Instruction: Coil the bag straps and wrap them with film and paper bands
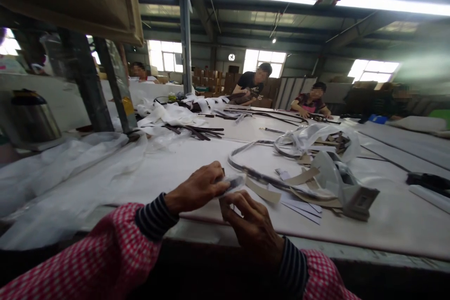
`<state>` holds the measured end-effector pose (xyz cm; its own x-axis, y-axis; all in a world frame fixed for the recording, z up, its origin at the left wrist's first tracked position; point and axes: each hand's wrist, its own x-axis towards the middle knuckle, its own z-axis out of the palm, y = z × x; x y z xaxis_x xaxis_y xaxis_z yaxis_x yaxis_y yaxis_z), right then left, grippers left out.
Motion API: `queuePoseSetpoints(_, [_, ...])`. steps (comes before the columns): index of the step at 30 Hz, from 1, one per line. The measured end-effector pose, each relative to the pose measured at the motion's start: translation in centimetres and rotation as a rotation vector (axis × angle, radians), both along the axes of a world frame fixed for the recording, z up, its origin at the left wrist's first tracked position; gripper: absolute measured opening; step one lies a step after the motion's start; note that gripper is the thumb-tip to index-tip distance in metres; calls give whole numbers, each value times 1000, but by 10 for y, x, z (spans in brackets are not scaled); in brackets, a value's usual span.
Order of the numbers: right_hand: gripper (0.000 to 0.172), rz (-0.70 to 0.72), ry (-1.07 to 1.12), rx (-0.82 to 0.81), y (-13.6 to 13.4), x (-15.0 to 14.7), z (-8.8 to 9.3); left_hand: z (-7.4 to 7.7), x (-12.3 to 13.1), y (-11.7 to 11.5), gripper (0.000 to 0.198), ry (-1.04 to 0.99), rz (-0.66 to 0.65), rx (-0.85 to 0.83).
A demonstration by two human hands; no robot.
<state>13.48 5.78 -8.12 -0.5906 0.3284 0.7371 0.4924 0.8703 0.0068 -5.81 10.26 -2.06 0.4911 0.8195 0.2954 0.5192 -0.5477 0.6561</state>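
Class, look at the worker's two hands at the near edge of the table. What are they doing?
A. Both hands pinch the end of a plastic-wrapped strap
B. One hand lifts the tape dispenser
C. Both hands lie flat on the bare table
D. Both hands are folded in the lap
A: the left hand and right hand meet on the wrapped end of the strap, while the tape dispenser stands untouched to the right.

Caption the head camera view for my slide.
Both hands, left and right, pinch a strap end at a white table.
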Motion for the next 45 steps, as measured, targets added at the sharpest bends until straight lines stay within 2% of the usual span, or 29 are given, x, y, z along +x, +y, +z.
queuePoseSetpoints(3, [27,-95,27,-46,-2,3,-6,-30,14,-12,11,199,35,195])
queuePoseSetpoints(6, [12,-144,-43,-109,-1,5,-11,-59,23,-19,14,282,96,283])
queuePoseSetpoints(9, [8,-160,-113,-96,-1,4,-11,-71,25,-20,15,211,113,282])
queuePoseSetpoints(16, [8,-143,-179,-107,6,6,-8,-60,14,-20,15,-80,-2,140])
queuePoseSetpoints(19, [11,-173,-221,-136,13,5,-1,-60,12,-20,14,-176,0,123])
queuePoseSetpoints(23, [7,-217,-204,-337,23,1,19,-65,12,-16,16,-208,44,140])
queuePoseSetpoints(28, [13,-193,-70,-622,37,0,35,-67,14,-11,23,-332,89,100])
queuePoseSetpoints(32, [15,-183,-16,-758,49,3,37,-67,16,-12,36,-480,175,87])
queuePoseSetpoints(36, [18,-111,1,-746,58,4,38,-68,20,-14,20,-484,172,136])
queuePoseSetpoints(40, [11,4,-64,-873,67,4,38,-64,23,-14,12,-488,194,149])
queuePoseSetpoints(42, [12,37,-83,-946,71,5,36,-62,23,-15,12,-511,190,89])
queuePoseSetpoints(45, [16,68,-59,-999,77,6,31,-60,18,-19,22,-531,165,4])
